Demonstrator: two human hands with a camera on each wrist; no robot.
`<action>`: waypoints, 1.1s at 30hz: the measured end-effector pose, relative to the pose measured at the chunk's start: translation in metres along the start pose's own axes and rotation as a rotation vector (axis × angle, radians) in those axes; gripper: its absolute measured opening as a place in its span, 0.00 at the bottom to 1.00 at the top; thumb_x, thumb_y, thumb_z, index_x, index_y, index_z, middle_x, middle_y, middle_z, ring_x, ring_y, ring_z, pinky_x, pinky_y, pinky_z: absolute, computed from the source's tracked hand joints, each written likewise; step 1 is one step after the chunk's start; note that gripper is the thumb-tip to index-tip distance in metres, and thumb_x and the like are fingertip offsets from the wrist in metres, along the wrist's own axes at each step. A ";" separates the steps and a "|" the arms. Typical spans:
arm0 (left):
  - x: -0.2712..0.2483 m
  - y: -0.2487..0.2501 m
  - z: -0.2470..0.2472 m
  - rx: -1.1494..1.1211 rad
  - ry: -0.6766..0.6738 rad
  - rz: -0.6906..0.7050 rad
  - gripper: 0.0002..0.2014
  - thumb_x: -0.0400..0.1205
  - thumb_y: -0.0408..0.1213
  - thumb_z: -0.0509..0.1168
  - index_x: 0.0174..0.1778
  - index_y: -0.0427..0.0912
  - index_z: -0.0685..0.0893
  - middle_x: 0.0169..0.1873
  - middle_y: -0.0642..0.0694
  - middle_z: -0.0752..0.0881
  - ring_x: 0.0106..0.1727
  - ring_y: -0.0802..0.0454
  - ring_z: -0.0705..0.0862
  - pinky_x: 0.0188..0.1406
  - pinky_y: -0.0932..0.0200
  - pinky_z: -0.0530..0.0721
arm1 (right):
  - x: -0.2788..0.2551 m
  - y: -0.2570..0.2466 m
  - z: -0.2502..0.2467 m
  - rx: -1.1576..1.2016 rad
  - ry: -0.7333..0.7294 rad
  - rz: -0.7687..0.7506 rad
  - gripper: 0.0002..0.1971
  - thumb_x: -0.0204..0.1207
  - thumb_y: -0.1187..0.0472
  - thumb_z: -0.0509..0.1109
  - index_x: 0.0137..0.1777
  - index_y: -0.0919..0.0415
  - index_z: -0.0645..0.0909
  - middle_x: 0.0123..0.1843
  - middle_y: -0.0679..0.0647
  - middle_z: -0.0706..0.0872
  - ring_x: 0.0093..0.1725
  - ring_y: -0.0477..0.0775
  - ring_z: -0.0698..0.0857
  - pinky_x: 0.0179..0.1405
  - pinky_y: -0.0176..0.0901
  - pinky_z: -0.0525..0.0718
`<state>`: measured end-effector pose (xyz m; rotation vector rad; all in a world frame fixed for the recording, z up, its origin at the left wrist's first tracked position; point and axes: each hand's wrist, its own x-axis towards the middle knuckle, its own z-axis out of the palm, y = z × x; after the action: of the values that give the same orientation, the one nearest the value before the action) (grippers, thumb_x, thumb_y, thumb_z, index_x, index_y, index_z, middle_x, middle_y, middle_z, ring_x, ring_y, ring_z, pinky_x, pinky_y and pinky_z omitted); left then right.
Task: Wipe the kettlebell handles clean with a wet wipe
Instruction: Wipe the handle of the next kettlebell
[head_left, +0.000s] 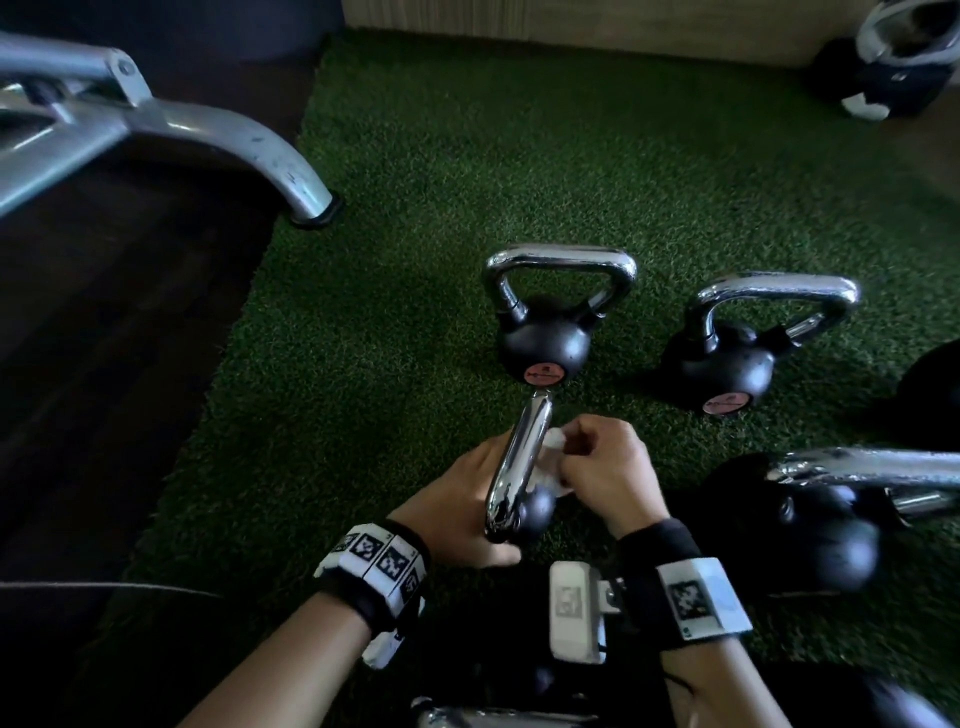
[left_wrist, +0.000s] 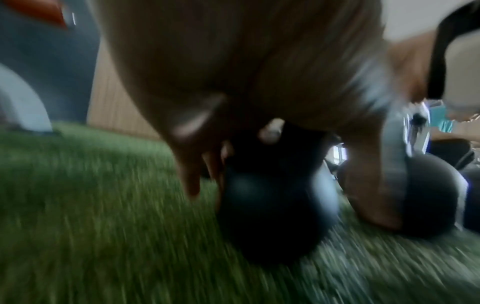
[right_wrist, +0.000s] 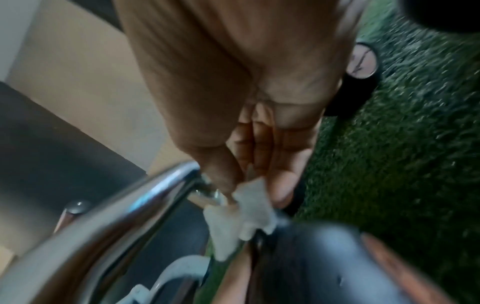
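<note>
A small black kettlebell (head_left: 536, 512) with a chrome handle (head_left: 519, 457) is tipped up off the green turf. My left hand (head_left: 465, 501) grips it from the left, thumb under the ball. My right hand (head_left: 576, 460) pinches a crumpled white wet wipe (head_left: 551, 457) against the right side of the handle. In the right wrist view thumb and fingers (right_wrist: 283, 185) pinch the wipe (right_wrist: 244, 218) beside the handle (right_wrist: 116, 216). The left wrist view is blurred; it shows my palm over the black ball (left_wrist: 272, 216).
Two more kettlebells stand upright on the turf (head_left: 415, 182), one straight ahead (head_left: 543, 338) and one to its right (head_left: 727, 364). A larger kettlebell (head_left: 826, 519) sits close at the right. A grey metal bench leg (head_left: 270, 156) rests at the turf's left edge.
</note>
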<state>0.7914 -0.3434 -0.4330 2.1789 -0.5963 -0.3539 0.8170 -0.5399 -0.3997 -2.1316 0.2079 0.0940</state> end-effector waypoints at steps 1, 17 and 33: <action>-0.003 0.000 -0.006 0.019 -0.057 -0.029 0.64 0.63 0.43 0.88 0.90 0.44 0.54 0.87 0.53 0.61 0.86 0.57 0.63 0.86 0.53 0.66 | 0.001 0.006 -0.007 0.024 0.008 0.018 0.08 0.66 0.57 0.84 0.37 0.50 0.87 0.33 0.48 0.91 0.36 0.51 0.90 0.37 0.43 0.88; -0.016 0.056 -0.050 0.426 0.108 0.017 0.49 0.70 0.52 0.78 0.88 0.55 0.63 0.70 0.60 0.75 0.70 0.57 0.69 0.73 0.56 0.77 | 0.028 0.024 -0.012 0.002 -0.284 -0.170 0.17 0.63 0.46 0.86 0.50 0.40 0.87 0.42 0.40 0.90 0.43 0.42 0.86 0.52 0.51 0.85; 0.013 0.051 -0.112 0.473 -0.303 -0.211 0.50 0.67 0.48 0.86 0.83 0.68 0.68 0.54 0.63 0.77 0.56 0.64 0.80 0.57 0.59 0.84 | -0.020 0.039 -0.033 -0.036 -0.079 -0.106 0.17 0.60 0.58 0.89 0.42 0.47 0.84 0.34 0.43 0.87 0.39 0.41 0.85 0.37 0.28 0.78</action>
<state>0.8368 -0.3049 -0.3248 2.6773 -0.6668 -0.7252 0.7893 -0.5859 -0.4108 -2.1655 0.0464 0.1202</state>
